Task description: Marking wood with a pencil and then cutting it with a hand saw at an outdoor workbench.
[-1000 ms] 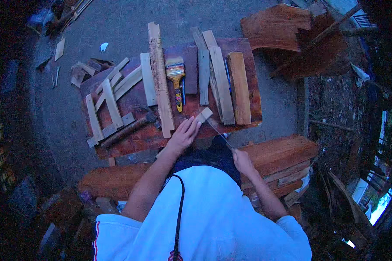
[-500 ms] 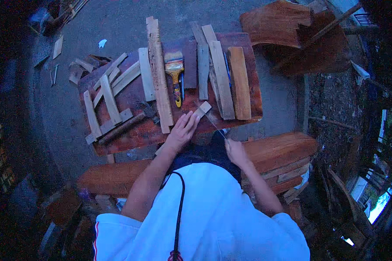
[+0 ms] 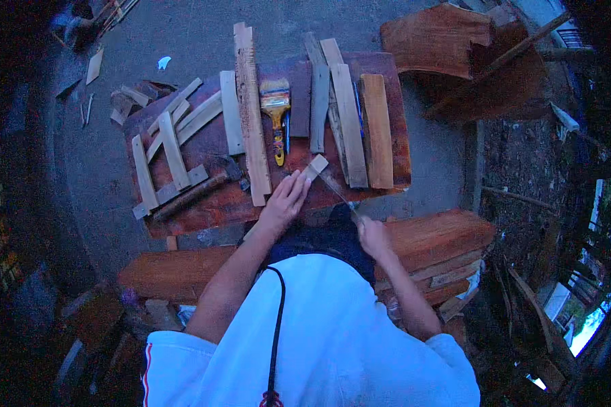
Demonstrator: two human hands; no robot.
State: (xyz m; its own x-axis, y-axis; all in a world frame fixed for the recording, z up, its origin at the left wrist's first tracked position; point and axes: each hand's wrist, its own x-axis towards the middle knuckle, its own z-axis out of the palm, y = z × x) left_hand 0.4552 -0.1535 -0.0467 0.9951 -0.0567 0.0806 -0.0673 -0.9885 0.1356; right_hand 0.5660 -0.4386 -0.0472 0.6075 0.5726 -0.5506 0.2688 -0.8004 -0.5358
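My left hand [image 3: 285, 203] is closed on a narrow light wood strip [image 3: 316, 165] angled across the near edge of the low wooden board [image 3: 217, 224]. My right hand [image 3: 370, 234] grips the handle of a thin metal blade [image 3: 339, 192], whose far end crosses the strip just right of my left fingers. Behind the strip lie a yellow-handled paintbrush [image 3: 277, 122], a long pale plank [image 3: 252, 115], a dark plank [image 3: 301, 102] and several other boards [image 3: 377, 132]. A hammer-like tool with a dark head [image 3: 225, 168] lies left of my left hand.
Crossed wood strips [image 3: 176, 156] lie on the board's left side. A thick reddish wooden bench [image 3: 448, 237] runs under and behind me. Curved wood sheets and poles [image 3: 431, 41] lie at upper right, scraps [image 3: 132, 98] on the concrete at upper left.
My right hand and blade have moved up and left along the line of the blade. My left hand stays on the strip. The view has shifted slightly.
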